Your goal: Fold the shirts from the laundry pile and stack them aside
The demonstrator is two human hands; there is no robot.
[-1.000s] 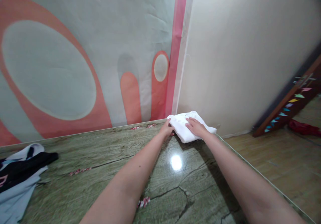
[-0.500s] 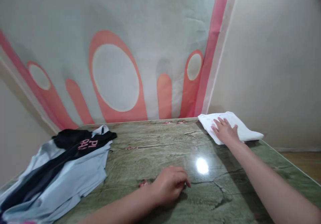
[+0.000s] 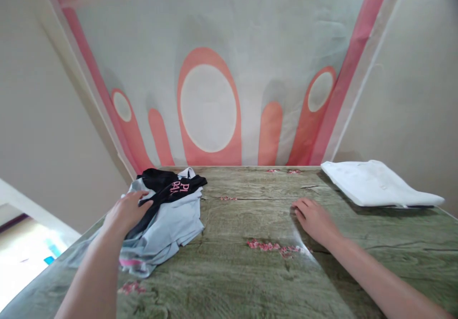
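A loose pile of clothes lies on the left of the table: a black garment (image 3: 157,180) with pink letters is on top of a pale blue-grey garment (image 3: 179,228). My left hand (image 3: 127,211) is over the left side of this pile, thumb apart from the fingers, and I cannot tell whether it presses on the cloth. My right hand (image 3: 315,219) is low over the table right of the middle, its fingers loosely bent with nothing in them. Beyond it, at the far right, lies a flat folded white cloth (image 3: 379,185).
The wood-patterned table (image 3: 222,271) has pink flower prints and reaches a wall hanging (image 3: 293,37) with pink-orange shapes at the back. Plain walls stand at both sides. A bright opening (image 3: 32,262) shows at the lower left, past the table edge.
My right hand has come off the white cloth and moved left. My left hand has gone from the table's middle to the clothes pile. The view has turned left.
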